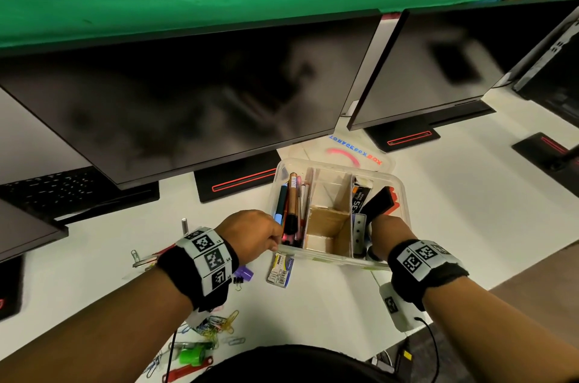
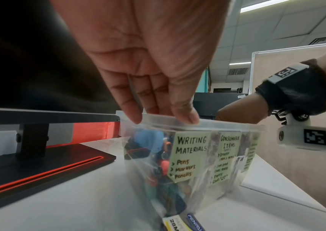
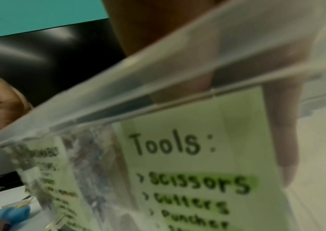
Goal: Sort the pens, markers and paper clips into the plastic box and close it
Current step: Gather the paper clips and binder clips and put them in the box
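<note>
Plastic box (image 1: 402, 194): clear, open, set on the white counter (image 1: 313, 304) in front of two dark monitors (image 1: 188, 94); its lid (image 1: 360, 152) is seen behind it. Left compartment is filled with pens and markers (image 1: 291, 204); middle compartment is lined with cardboard dividers (image 1: 329, 223); right compartment is stocked with dark tools. Green labels (image 2: 189, 156) are fixed to the near wall.

Left hand (image 1: 250, 233): near-left rim is pinched by fingers (image 2: 186, 115) and thumb. Right hand (image 1: 388, 233): near-right rim is gripped, fingers reaching inside.

Loose paper clips (image 1: 219, 324) are scattered on the counter beneath the left forearm; a small staple packet (image 1: 280, 270) is laid just beside the box.
</note>
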Tool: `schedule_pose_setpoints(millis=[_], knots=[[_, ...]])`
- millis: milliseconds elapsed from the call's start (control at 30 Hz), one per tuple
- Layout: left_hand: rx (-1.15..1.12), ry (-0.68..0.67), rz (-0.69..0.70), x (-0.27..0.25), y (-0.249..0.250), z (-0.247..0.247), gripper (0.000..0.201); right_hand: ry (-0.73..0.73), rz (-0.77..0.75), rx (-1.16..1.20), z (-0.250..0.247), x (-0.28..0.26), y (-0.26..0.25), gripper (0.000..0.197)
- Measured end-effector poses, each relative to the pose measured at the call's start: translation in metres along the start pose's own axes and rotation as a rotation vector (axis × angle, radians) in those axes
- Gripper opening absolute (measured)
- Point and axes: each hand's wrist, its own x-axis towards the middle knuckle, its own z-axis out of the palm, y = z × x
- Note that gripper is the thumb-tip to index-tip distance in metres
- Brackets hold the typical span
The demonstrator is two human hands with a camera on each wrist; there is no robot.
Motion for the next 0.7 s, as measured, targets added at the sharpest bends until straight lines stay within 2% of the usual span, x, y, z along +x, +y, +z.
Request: schedule_pose_setpoints(millis=[67,133,233,267,333,400,467,533,600,700], knots=[[-0.029,0.041,0.033,-0.004,-0.004,0.002,0.024,-0.014,0.009,0.004,-0.002,0.001,0.001,0.025],[-0.1,0.177,0.05,-0.011,-0.012,0.006,0.028,-0.004,0.015,0.004,-0.003,0.002,0.002,0.024],[-0.212,0.386,-0.091,-0.017,-0.035,0.011,0.026,0.02,0.034,0.0,-0.008,-0.001,0.002,0.024],[-0.216,0.374,-0.147,-0.018,-0.044,0.015,0.024,0.014,0.037,-0.015,-0.01,-0.002,0.002,0.024],[-0.157,0.208,-0.207,-0.018,-0.057,0.023,0.022,0.026,0.032,-0.058,-0.015,-0.005,0.0,0.021],[-0.069,0.034,-0.188,-0.017,-0.059,0.032,0.024,0.093,-0.012,-0.061,-0.022,-0.008,-0.004,0.011],[-0.04,-0.069,-0.144,-0.015,-0.055,0.042,0.026,0.153,-0.111,-0.019,-0.027,-0.012,-0.011,0.006],[0.007,-0.141,-0.08,-0.012,-0.049,0.053,0.03,0.149,-0.264,0.024,-0.027,-0.015,-0.02,0.016],[0.073,-0.185,-0.009,-0.008,-0.041,0.063,0.035,0.084,-0.411,0.01,-0.019,-0.018,-0.027,0.025],[0.149,-0.211,0.077,-0.004,-0.032,0.074,0.044,-0.019,-0.497,-0.036,-0.001,-0.019,-0.021,0.029]])
